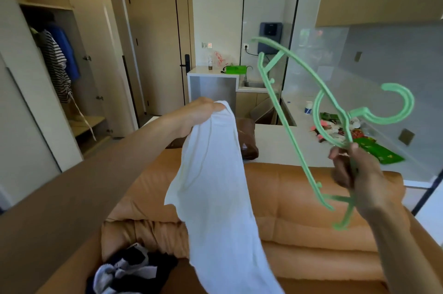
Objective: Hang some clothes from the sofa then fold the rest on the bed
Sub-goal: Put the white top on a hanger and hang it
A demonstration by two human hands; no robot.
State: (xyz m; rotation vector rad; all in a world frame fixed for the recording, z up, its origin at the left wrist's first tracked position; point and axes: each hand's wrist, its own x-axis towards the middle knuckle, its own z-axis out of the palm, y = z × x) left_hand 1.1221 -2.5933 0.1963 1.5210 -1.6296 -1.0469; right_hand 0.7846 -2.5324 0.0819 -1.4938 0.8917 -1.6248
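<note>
Left hand (201, 111) pinches white shirt (215, 197) hanging above sofa (299, 209); right hand (359, 173), fingers curled, grips green hangers (299, 106).

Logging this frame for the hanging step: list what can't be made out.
Head view: white cloth garment in the left hand, lower end cut off by the bottom edge; type unclear.
Dark and white clothes pile on the orange leather sofa: cropped by the bottom edge.
Pale green plastic hanger in the right hand: one or two, blurred.
</note>
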